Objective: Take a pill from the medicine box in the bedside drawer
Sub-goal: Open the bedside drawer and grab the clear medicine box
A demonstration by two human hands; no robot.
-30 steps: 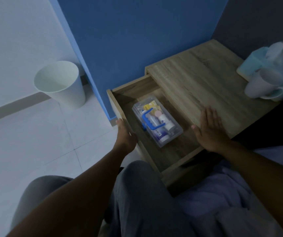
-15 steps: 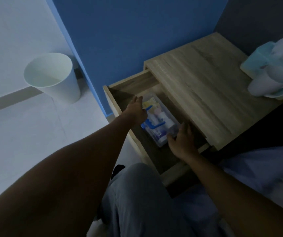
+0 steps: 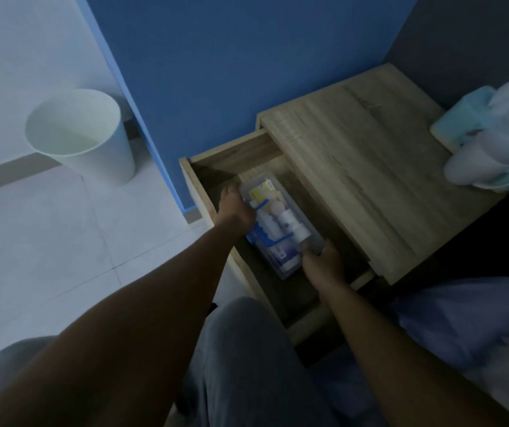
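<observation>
The bedside drawer (image 3: 199,183) stands pulled out of the wooden nightstand (image 3: 355,167). Inside lies a clear plastic medicine box (image 3: 281,223) with a blue handle, holding small bottles and a yellow packet. My left hand (image 3: 234,208) presses against the box's left long side, fingers curled on its edge. My right hand (image 3: 322,261) grips the near right corner of the box. Both hands are inside the drawer. No single pill is visible.
A white waste bin (image 3: 84,134) stands on the tiled floor left of the blue wall. On the nightstand's far right sit a white mug (image 3: 475,164) and a teal tissue box (image 3: 468,118). My knees and a bed edge (image 3: 462,318) are below.
Both hands moved from the drawer front and nightstand top into the drawer and closed on the two sides of the medicine box. The view shifted slightly.
</observation>
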